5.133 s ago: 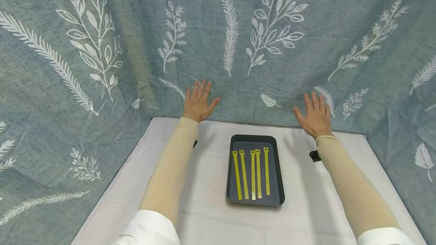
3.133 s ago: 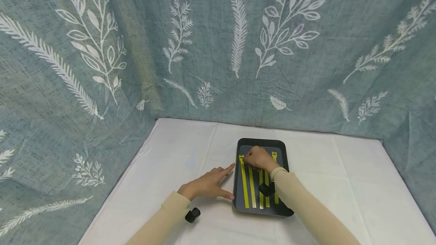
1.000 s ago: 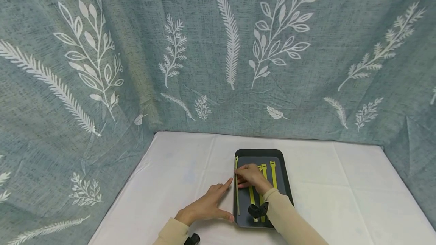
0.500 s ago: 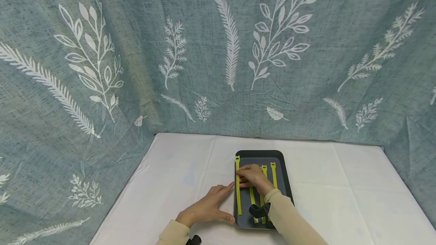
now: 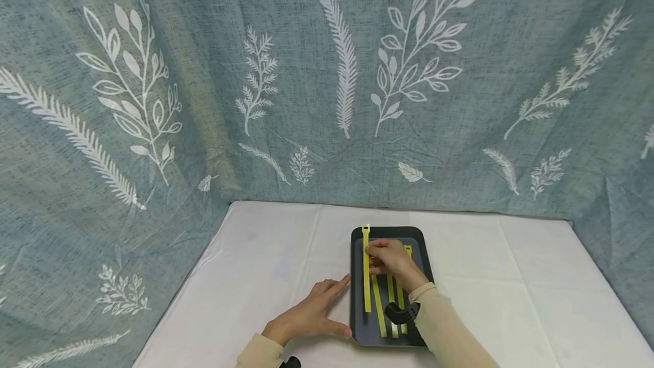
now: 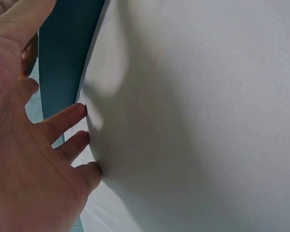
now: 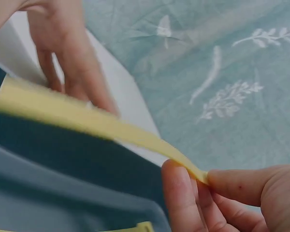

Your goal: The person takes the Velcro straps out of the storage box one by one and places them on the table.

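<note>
My right hand [image 5: 394,260] pinches a yellow hook-and-loop cable tie [image 5: 366,283] between thumb and fingers, as the right wrist view also shows. The tie stands lengthwise over the left part of a dark grey tray [image 5: 361,334], its slotted head overlapping the far rim. Several more yellow ties [image 5: 378,308] lie in the tray, partly covered by the right hand and wrist. My left hand [image 5: 313,308] lies at the tray's left side, fingers spread, index fingertip and thumb tip right at the rim. In the left wrist view its other fingertips [image 6: 93,175] touch the white cloth.
A white cloth [image 5: 511,288] covers the table around the tray. Behind and at both sides hangs a blue-green curtain [image 5: 286,101] with white leaf prints. A black wrist camera [image 5: 402,313] on the right wrist sits over the tray.
Both hands came down from beside the curtain to the tray. The right hand took the leftmost tie and has since shifted it right and away from me. The left hand stays at the rim.
</note>
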`<state>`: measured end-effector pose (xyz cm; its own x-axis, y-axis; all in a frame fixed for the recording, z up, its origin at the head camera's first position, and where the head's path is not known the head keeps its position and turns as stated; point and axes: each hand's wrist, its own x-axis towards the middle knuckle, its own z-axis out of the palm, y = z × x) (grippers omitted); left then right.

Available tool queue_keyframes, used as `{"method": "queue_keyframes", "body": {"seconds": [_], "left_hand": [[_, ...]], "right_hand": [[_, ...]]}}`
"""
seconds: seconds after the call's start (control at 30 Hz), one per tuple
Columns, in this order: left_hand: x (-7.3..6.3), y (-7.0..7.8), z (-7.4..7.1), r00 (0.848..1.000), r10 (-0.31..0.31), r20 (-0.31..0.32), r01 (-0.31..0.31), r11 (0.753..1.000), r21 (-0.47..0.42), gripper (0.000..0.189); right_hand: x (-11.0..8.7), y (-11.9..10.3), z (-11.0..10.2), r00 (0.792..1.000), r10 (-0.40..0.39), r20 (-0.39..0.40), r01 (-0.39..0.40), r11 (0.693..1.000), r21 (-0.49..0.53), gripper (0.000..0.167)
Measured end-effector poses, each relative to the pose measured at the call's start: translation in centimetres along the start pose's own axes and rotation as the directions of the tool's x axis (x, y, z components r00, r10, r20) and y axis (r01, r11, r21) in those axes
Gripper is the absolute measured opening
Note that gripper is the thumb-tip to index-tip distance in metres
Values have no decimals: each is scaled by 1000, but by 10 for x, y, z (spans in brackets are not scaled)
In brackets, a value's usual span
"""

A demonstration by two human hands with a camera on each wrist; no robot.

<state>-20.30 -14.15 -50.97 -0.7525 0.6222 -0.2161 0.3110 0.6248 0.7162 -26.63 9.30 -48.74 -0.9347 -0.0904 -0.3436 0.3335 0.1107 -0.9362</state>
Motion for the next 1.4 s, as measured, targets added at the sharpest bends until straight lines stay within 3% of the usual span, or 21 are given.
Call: {"method": "queue_keyframes", "body": {"seconds": [0.37,0.67,1.07,1.23,1.4], "left_hand": [[-1,1,1,1000,14,11,-14,1000,-7,111],[0,-2,2,999,32,5,-32,999,-19,110],[0,-1,1,1000,-2,29,4,999,-47,109],[1,-4,-3,998,-19,62,23,998,-59,102],[2,2,-8,997,-50,52,53,997,-56,90]], "right_hand": [[-15,-20,-18,999,-54,4,54,999,-5,33],[-15,-34,-35,997,-74,27,73,997,26,39],[-13,-45,-61,995,-99,34,98,995,24,42],[-15,-50,-73,994,-106,26,106,994,-4,45],[-17,-53,-86,993,-117,17,117,993,-19,49]]}}
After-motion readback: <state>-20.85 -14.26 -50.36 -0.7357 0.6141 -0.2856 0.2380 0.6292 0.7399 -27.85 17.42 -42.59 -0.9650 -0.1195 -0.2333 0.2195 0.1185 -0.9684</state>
